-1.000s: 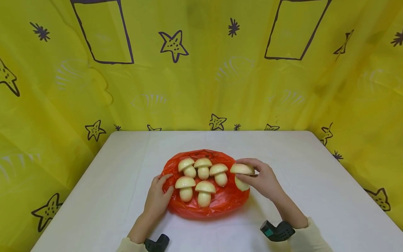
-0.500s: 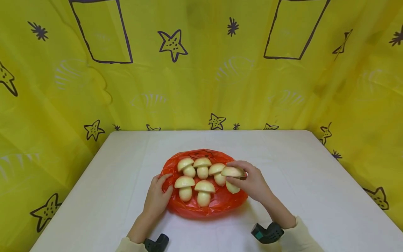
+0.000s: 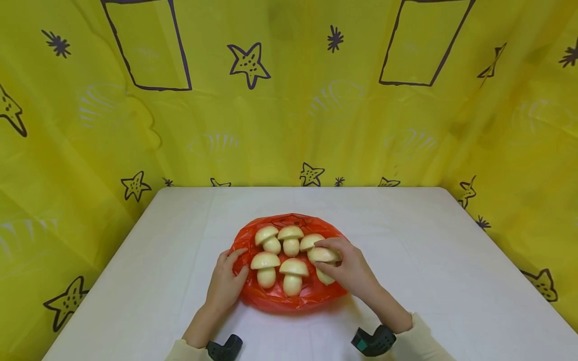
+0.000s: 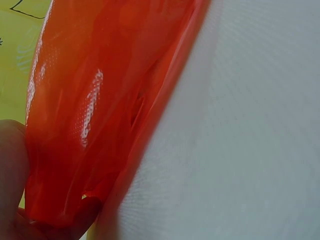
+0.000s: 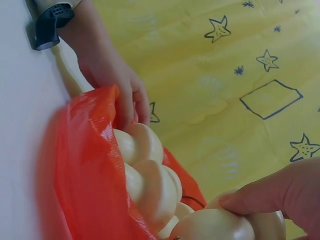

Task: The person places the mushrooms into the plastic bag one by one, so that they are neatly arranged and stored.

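Observation:
A red plastic bag (image 3: pixel 282 305) lies mouth-up on the white table, holding several cream, round-capped mushrooms (image 3: pixel 293 268). My left hand (image 3: pixel 225 282) grips the bag's left edge; in the left wrist view the thumb and fingers go round the red plastic (image 4: pixel 75 130). Over the bag's right side, my right hand (image 3: pixel 349 268) holds one mushroom (image 3: pixel 322 254) by its cap, between the thumb and fingers. That mushroom partly covers another in the head view. From the right wrist camera, the held mushroom (image 5: pixel 215 225) appears beside the others (image 5: pixel 157 192), near the bag's rim.
The white table (image 3: pixel 424 240) extends around the bag on all sides. Behind it and at both sides hangs a yellow curtain (image 3: pixel 289 115) with starfish drawings. A dark camera (image 3: pixel 375 341) is strapped to the right wrist, another (image 3: pixel 226 347) to the left.
My right hand has moved left and slightly towards me with the mushroom, from the bag's right edge to beside the other mushrooms. My left hand has stayed at the bag's edge.

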Action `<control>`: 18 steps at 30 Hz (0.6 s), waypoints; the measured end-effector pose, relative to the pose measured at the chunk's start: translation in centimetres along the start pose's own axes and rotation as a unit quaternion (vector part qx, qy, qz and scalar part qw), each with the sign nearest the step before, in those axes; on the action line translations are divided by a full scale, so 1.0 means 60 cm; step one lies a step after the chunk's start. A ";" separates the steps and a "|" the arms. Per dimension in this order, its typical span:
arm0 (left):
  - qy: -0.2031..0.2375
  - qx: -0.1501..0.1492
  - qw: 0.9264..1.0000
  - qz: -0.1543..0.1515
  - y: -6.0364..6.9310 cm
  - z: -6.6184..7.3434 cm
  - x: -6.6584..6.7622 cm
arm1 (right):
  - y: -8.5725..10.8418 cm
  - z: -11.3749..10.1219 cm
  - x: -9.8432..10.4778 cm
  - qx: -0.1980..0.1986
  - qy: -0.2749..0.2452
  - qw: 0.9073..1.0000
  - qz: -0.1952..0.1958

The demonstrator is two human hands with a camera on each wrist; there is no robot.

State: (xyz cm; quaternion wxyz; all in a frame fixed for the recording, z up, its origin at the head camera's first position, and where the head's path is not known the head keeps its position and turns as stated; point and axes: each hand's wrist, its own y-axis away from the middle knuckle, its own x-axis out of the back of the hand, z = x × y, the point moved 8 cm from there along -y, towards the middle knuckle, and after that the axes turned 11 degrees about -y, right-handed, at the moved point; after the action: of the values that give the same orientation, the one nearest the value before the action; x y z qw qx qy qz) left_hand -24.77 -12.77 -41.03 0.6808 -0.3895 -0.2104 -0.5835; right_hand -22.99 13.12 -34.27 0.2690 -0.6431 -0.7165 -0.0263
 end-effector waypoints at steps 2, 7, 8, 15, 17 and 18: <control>0.000 -0.001 1.000 0.000 0.000 -0.001 -0.001 | 0.001 0.001 -0.003 0.002 0.015 1.000 0.000; 0.003 -0.007 1.000 0.010 0.001 0.000 0.001 | 0.001 0.002 -0.011 0.009 0.036 0.999 0.003; 0.004 -0.009 1.000 0.014 0.000 0.000 0.002 | 0.001 0.003 -0.012 0.009 0.039 0.999 0.005; 0.008 -0.011 1.000 0.027 0.000 0.001 0.003 | 0.006 0.004 -0.021 0.006 0.044 0.999 0.014; 0.008 -0.009 1.000 0.026 0.001 0.001 0.003 | 0.008 0.007 -0.024 -0.003 0.053 0.998 0.015; 0.008 -0.009 1.000 0.025 0.001 0.001 0.003 | 0.009 0.008 -0.026 -0.006 0.058 0.998 0.014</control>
State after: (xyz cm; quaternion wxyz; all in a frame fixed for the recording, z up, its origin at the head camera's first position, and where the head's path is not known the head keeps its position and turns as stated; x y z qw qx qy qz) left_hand -24.66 -12.85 -40.86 0.6935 -0.3958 -0.1895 -0.5714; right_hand -22.61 11.98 -35.49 0.3067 -0.6520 -0.6904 -0.0645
